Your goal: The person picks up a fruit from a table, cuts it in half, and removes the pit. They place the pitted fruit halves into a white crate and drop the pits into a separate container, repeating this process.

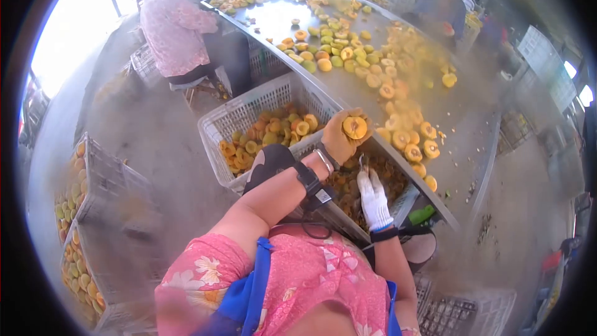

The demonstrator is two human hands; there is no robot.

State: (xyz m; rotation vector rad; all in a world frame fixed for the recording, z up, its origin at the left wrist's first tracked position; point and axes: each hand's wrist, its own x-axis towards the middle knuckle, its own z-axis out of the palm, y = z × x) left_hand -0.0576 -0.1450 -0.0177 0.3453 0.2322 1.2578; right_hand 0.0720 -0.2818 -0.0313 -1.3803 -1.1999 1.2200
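1. Left hand (pixel 339 139), tan glove: I have it closed on a peach half (pixel 355 127), cut face up, dark centre showing. It's held just off the bench's near-left edge, above the pit crate (pixel 336 210).
2. Right hand (pixel 374 198), white glove: fingers close together, pointing away from my body, over the same crate. Small metal tool (pixel 362 162) at the fingertips; too small for me to tell whether they clamp it. Hands are near each other, apart.
3. Metal bench (pixel 463 149): loose peach halves (pixel 412 152) trail along the near-left edge, stopping short of the near corner. More halves spread back toward the far edge, a greener pile (pixel 339 43) around mid-bench. Small scraps lie toward the right edge.
4. Pit crate sits by the near-left edge, dark brown bits inside, blurred. Green object (pixel 421 214) just beside its right end, near the bench's near corner.
5. White crate (pixel 214 126) to its left, with orange and yellow halves inside.
6. Floor, far left: stacked crates (pixel 115 177), fruit in them.
7. Seated person (pixel 177 28) in a pink top at the bench's left edge; another person (pixel 438 9) at the far right side, in dark clothing.
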